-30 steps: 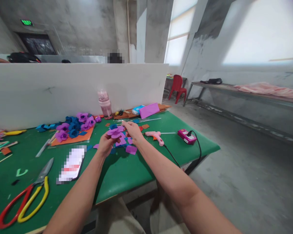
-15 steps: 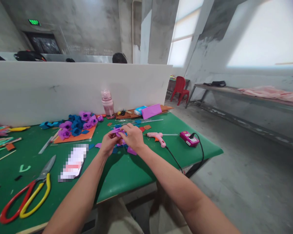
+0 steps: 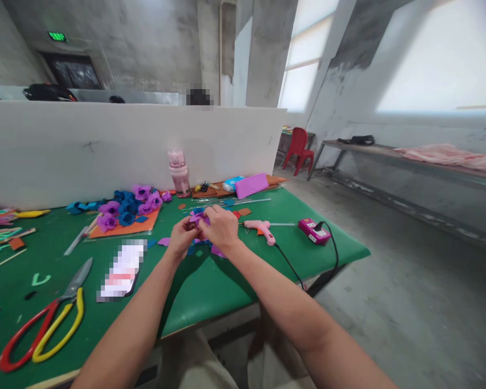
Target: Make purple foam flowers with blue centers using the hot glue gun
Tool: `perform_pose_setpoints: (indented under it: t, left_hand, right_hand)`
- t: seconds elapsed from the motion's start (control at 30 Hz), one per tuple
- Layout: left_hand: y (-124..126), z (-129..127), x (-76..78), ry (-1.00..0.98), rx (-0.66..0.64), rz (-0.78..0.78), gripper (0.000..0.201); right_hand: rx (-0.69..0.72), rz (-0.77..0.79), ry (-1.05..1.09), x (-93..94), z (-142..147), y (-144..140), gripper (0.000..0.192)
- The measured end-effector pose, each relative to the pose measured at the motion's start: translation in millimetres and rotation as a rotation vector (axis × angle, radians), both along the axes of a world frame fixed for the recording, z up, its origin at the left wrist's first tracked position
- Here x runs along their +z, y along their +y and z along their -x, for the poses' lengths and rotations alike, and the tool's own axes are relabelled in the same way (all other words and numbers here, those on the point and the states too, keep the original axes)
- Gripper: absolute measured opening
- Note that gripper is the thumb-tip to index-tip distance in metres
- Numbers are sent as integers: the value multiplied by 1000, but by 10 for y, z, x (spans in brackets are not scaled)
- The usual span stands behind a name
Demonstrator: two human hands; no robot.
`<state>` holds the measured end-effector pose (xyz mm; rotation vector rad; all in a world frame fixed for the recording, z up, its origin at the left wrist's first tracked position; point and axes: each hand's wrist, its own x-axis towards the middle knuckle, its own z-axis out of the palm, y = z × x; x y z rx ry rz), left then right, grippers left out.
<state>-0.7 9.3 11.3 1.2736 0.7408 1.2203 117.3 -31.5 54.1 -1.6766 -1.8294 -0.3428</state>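
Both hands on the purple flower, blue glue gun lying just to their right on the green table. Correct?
Not quite: the glue gun is pink, not blue, as the head view shows. The rest holds: the left hand and right hand are both on the purple flower, and the gun lies just to their right on the green table.

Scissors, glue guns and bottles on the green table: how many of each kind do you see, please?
Scissors: 2 pairs, red-handled and yellow-handled
Glue gun: 1, pink
Bottle: 1, pink
Total: 4
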Motion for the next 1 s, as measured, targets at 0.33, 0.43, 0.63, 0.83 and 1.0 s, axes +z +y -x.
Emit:
perform_pose_setpoints:
  t: [0.33,0.43,0.63,0.83,1.0]
  left_hand:
    - [19,1,-14,22,21,-9,29]
    - [20,1,-13,11,19,-1,29]
    - [32,5,-18,-2,21,5,26]
    - [57,67,-2,56,6,-19,21]
    - [55,76,10,75,4,-26,20]
  right_hand:
    - [-18,45,7,34,30,-14,13]
    - [-6,29,13,22,24,-6,12]
    - [53,35,2,9,0,-1,13]
    - [192,-11,-97,46,-101,-19,13]
    - [271,-9,-116,69,-196,-28,11]
